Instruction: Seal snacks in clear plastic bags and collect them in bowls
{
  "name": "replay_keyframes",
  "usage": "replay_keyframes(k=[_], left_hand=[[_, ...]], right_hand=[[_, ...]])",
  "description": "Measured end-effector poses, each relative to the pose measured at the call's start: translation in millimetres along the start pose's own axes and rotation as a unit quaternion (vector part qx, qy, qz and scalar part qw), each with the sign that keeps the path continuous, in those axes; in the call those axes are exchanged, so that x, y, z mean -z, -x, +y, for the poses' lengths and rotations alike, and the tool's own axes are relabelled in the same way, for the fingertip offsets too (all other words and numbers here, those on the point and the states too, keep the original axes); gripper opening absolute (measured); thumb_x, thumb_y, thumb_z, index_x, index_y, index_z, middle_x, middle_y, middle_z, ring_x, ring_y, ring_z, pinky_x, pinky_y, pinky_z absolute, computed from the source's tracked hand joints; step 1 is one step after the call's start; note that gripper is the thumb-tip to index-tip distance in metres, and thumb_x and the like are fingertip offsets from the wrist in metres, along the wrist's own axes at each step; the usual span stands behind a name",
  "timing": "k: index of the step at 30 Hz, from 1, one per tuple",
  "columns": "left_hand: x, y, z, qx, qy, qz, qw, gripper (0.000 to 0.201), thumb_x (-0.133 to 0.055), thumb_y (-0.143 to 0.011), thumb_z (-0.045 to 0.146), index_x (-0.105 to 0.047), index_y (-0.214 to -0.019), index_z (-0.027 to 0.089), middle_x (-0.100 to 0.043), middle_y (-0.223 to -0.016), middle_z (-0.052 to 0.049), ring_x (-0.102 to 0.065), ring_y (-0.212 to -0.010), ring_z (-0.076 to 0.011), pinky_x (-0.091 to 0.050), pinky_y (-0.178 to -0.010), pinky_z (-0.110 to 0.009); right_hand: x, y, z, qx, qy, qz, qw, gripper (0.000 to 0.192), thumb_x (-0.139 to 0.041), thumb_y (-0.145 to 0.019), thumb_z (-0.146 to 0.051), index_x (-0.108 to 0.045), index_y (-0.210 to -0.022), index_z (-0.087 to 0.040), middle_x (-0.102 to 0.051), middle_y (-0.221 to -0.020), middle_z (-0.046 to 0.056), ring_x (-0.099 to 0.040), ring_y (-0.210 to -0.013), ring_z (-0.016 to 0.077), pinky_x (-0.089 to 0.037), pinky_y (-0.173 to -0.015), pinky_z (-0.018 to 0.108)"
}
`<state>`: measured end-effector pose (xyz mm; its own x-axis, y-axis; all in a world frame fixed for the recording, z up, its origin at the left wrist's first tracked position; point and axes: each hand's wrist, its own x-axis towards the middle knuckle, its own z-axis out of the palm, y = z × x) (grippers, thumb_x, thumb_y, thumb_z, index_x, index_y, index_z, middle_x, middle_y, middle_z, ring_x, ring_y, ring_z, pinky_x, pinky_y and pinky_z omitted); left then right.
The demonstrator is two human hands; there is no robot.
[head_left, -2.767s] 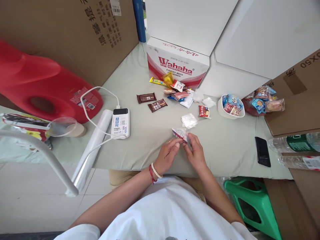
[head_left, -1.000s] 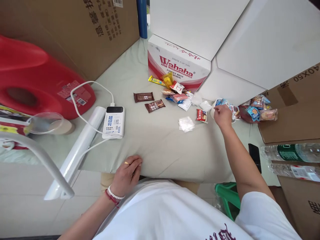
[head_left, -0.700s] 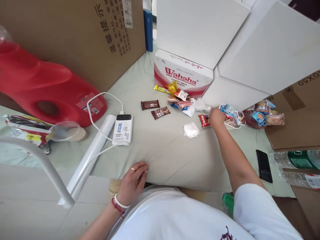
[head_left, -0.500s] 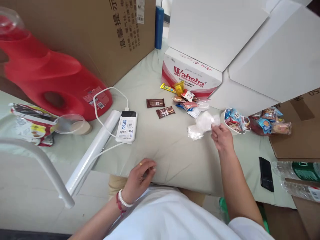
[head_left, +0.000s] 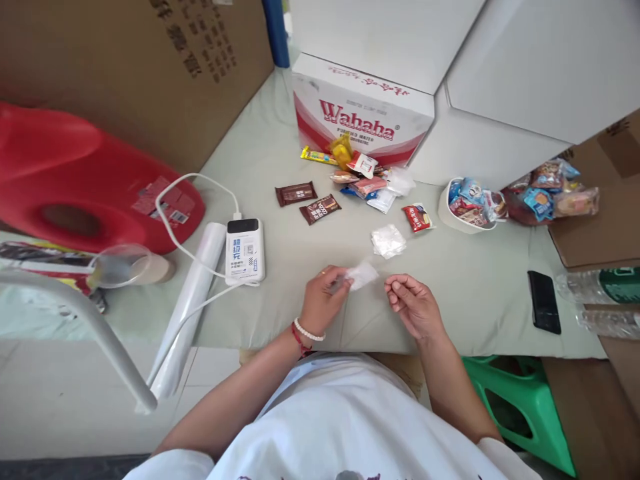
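Note:
My left hand (head_left: 323, 300) pinches a small clear plastic bag (head_left: 363, 274) just above the pale green table (head_left: 465, 293), near its front edge. My right hand (head_left: 413, 303) hovers a little to the right of the bag, fingers curled together, and I cannot tell whether it touches the bag's edge. Another crumpled clear bag (head_left: 388, 241) lies on the table beyond them. Further back are a red snack packet (head_left: 417, 217), two brown chocolate bars (head_left: 306, 201), a pile of wrapped snacks (head_left: 360, 175) and a white bowl (head_left: 467, 206) full of snacks.
A Wahaha carton (head_left: 361, 113) stands at the back. A power bank (head_left: 245, 251) with a white cable and a plastic roll (head_left: 187, 307) lie left, near a red jug (head_left: 75, 180). A black phone (head_left: 543, 301), water bottles (head_left: 600, 287) and a green stool (head_left: 520, 400) are right.
My right hand dropped the snack at the white bowl, took a clear bag from the pile and brought it near. My left hand rose from the table edge and now holds the bag.

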<state>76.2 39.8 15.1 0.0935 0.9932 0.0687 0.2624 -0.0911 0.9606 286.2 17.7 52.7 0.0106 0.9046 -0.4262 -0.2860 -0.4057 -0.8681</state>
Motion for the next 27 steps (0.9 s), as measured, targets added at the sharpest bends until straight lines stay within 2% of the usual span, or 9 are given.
replay_keyframes(k=[5,8,10,13,15,19,21,24,27], left_hand=[[14.6,-5,-1,0.044,0.01,0.006,0.999,0.024,-0.065,-0.092,0.038,-0.074,-0.103,0.019,-0.074,-0.092,-0.003,-0.065,-0.082,-0.0157,-0.049,-0.077,-0.027],[9.1,0,7,-0.005,-0.017,-0.011,1.0,0.021,-0.067,-0.091,0.037,-0.076,-0.1,0.02,-0.071,-0.084,-0.002,-0.061,-0.076,-0.0149,-0.048,-0.074,-0.027],[4.1,3,11,-0.037,-0.02,-0.041,0.998,0.021,-0.066,-0.093,0.037,-0.077,-0.101,0.021,-0.07,-0.081,-0.001,-0.06,-0.074,-0.0147,-0.048,-0.072,-0.027],[4.1,4,9,-0.033,-0.006,-0.05,0.998,0.025,-0.062,-0.097,0.039,-0.078,-0.103,0.022,-0.071,-0.082,-0.002,-0.063,-0.075,-0.0154,-0.05,-0.074,-0.028],[10.3,4,4,-0.011,-0.009,-0.029,0.999,0.028,-0.058,-0.099,0.041,-0.077,-0.104,0.021,-0.072,-0.084,-0.003,-0.064,-0.078,-0.0164,-0.051,-0.076,-0.029],[22.7,6,2,-0.042,-0.097,0.037,0.994,0.037,-0.062,-0.096,0.042,-0.069,-0.127,0.023,-0.067,-0.125,-0.011,-0.061,-0.117,-0.0256,-0.053,-0.097,-0.041],[21.8,10,9,-0.084,-0.141,0.067,0.984,0.039,-0.066,-0.094,0.04,-0.068,-0.128,0.023,-0.061,-0.132,-0.013,-0.054,-0.126,-0.0283,-0.05,-0.104,-0.046],[9.5,17,23,-0.112,-0.104,0.009,0.988,0.022,-0.064,-0.096,0.037,-0.072,-0.111,0.023,-0.066,-0.108,-0.009,-0.06,-0.098,-0.0215,-0.055,-0.086,-0.037],[-7.4,18,29,-0.104,-0.037,-0.051,0.993,0.026,-0.071,-0.091,0.04,-0.07,-0.11,0.022,-0.065,-0.1,-0.007,-0.058,-0.08,-0.017,-0.051,-0.069,-0.03]], right_hand=[[7,1,-5,0.037,-0.012,0.053,0.998,0.031,-0.087,-0.073,-0.047,-0.076,-0.089,-0.023,-0.063,-0.079,0.001,-0.047,-0.059,0.0086,-0.036,-0.047,0.021],[-4,1,5,0.063,0.035,0.005,0.997,0.034,-0.085,-0.076,-0.049,-0.077,-0.1,-0.025,-0.066,-0.088,0.002,-0.051,-0.066,0.011,-0.042,-0.052,0.023],[-12,0,11,0.075,0.065,-0.013,0.995,0.032,-0.085,-0.076,-0.048,-0.076,-0.096,-0.025,-0.064,-0.082,0.0,-0.05,-0.064,0.0113,-0.043,-0.054,0.024],[-13,-4,10,0.085,0.047,0.049,0.994,0.032,-0.086,-0.073,-0.049,-0.07,-0.083,-0.023,-0.055,-0.065,-0.004,-0.045,-0.057,0.0102,-0.038,-0.051,0.023],[-6,-7,4,0.085,-0.006,0.104,0.991,0.037,-0.089,-0.069,-0.048,-0.066,-0.082,-0.023,-0.053,-0.065,-0.005,-0.043,-0.056,0.0089,-0.033,-0.048,0.022],[7,-9,-7,0.074,-0.074,0.131,0.986,0.043,-0.094,-0.063,-0.042,-0.061,-0.08,-0.022,-0.051,-0.07,-0.006,-0.034,-0.053,0.0056,-0.026,-0.045,0.02],[5,-7,-6,0.079,-0.064,0.122,0.987,0.042,-0.094,-0.063,-0.041,-0.061,-0.081,-0.022,-0.049,-0.068,-0.007,-0.03,-0.052,0.0053,-0.025,-0.044,0.02],[-5,-1,2,0.102,-0.014,0.115,0.988,0.038,-0.092,-0.068,-0.043,-0.064,-0.084,-0.022,-0.052,-0.068,-0.006,-0.033,-0.053,0.0063,-0.027,-0.046,0.022],[-13,5,10,0.102,0.028,0.084,0.991,0.035,-0.089,-0.071,-0.045,-0.065,-0.082,-0.023,-0.054,-0.067,-0.005,-0.036,-0.053,0.0078,-0.029,-0.048,0.023]])
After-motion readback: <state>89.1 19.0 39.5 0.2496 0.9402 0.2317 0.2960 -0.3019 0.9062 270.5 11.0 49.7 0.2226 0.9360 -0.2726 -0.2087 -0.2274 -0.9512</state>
